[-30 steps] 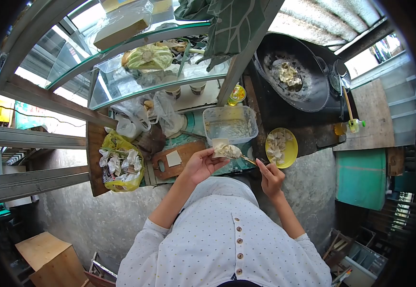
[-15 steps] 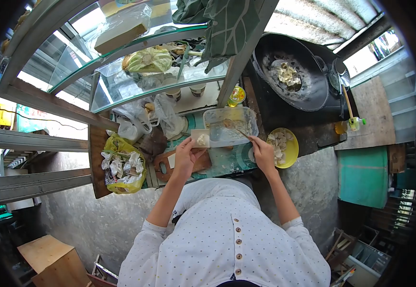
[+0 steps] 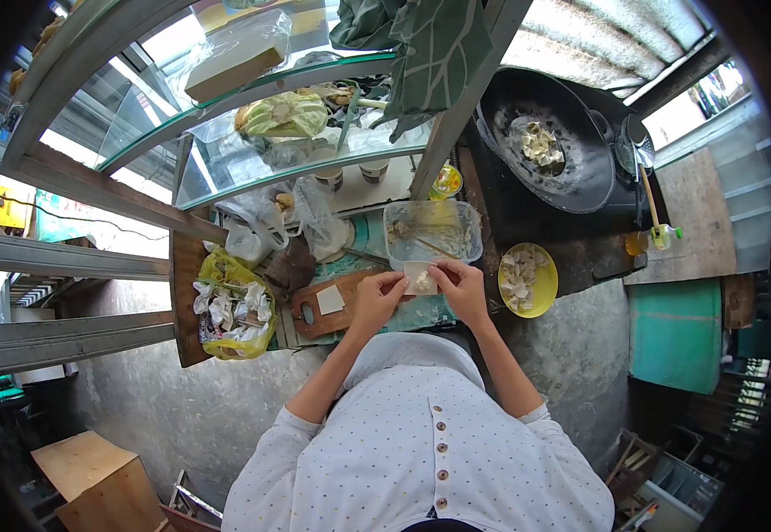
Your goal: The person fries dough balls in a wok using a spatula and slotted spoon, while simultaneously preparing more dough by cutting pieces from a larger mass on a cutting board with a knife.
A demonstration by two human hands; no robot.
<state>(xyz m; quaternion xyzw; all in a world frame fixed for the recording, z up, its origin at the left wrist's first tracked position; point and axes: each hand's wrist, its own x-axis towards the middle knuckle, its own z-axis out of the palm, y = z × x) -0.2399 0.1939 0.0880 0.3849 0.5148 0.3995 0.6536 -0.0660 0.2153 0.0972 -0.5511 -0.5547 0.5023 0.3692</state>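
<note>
A square dumpling wrapper (image 3: 416, 269) with a small pale lump of filling (image 3: 423, 282) on it is held up in front of me. My left hand (image 3: 380, 300) pinches its left edge, and my right hand (image 3: 462, 287) grips its right edge. Just beyond stands a clear plastic tub (image 3: 456, 213) with filling smeared inside; a spoon (image 3: 425, 244) leans in it. A wooden cutting board (image 3: 307, 326) lies to the left, with another wrapper (image 3: 330, 300) on it. On the right, a yellow plate (image 3: 542, 285) bears several folded dumplings (image 3: 519, 277).
A large dark wok (image 3: 572, 191) with dumplings in it sits at the back right. At the left is a yellow plastic bag (image 3: 248, 346) of crumpled scraps. A glass display case (image 3: 297, 164) rises behind the table. A bottle (image 3: 660, 237) lies right of the wok.
My right hand has let go of the spoon, which now rests in the tub, and has moved left to take the wrapper's edge. My left hand has shifted right and nearer with the wrapper.
</note>
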